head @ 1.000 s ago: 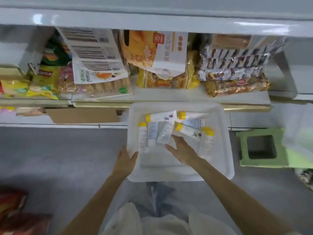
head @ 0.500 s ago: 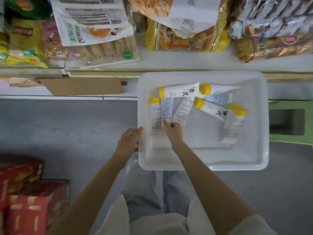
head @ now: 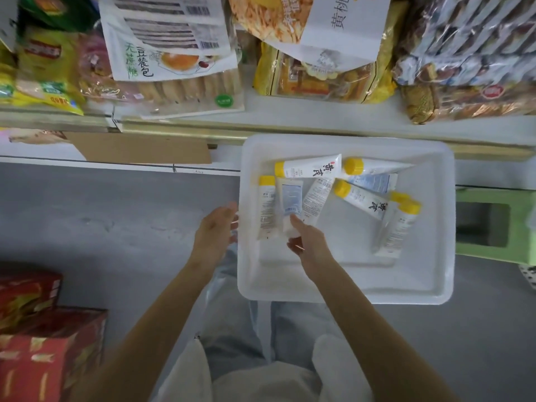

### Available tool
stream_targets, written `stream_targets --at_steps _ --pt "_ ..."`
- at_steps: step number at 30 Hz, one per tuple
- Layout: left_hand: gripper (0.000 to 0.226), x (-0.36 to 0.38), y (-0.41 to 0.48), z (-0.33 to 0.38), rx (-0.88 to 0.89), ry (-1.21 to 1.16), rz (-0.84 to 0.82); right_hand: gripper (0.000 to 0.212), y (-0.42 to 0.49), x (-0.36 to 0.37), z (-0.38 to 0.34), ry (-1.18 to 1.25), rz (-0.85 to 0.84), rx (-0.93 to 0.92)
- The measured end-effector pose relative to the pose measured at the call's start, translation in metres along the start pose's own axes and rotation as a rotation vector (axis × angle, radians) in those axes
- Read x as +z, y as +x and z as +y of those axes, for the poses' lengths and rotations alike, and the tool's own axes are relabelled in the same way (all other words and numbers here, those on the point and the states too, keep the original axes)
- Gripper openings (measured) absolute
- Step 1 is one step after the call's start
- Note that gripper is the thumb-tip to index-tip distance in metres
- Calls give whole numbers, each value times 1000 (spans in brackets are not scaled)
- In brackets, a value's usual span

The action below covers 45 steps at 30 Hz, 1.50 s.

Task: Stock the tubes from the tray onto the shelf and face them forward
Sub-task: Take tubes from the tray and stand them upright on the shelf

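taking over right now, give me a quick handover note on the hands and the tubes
Left hand: open, at the left rim of the tray; contact unclear.
Right hand: pinches the near end of the blue-label tube, in the tray.
Other tubes: jumbled in the tray, caps pointing different ways.
Done: no tube seen on the shelf, which holds snack bags.
Left: move every tube onto the shelf and face it forward.

Place: grocery shop | Evidence: shelf (head: 290,117) crammed with bagged snacks (head: 174,62) beyond the fingers (head: 294,221) | red cartons (head: 49,352) stacked to their left
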<state>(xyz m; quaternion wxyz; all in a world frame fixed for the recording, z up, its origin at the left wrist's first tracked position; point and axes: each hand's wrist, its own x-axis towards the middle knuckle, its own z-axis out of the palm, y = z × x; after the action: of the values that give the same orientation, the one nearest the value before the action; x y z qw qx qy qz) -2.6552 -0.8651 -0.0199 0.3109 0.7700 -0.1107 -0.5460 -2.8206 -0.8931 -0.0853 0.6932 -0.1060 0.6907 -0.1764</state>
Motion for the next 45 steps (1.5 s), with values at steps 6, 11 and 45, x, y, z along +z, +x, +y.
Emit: stream_targets --at_steps 6,11,45 --pt "30 8 -9 10 -5 -29 -63 32 -59 -15 6 -15 -191 -20" --pt "34 16 -21 10 -33 -112 -277 26 -79 1 -1 -375 -269 -214" --pt "25 -31 25 53 -106 -223 -302 41 74 -13 3 -15 444 -76"
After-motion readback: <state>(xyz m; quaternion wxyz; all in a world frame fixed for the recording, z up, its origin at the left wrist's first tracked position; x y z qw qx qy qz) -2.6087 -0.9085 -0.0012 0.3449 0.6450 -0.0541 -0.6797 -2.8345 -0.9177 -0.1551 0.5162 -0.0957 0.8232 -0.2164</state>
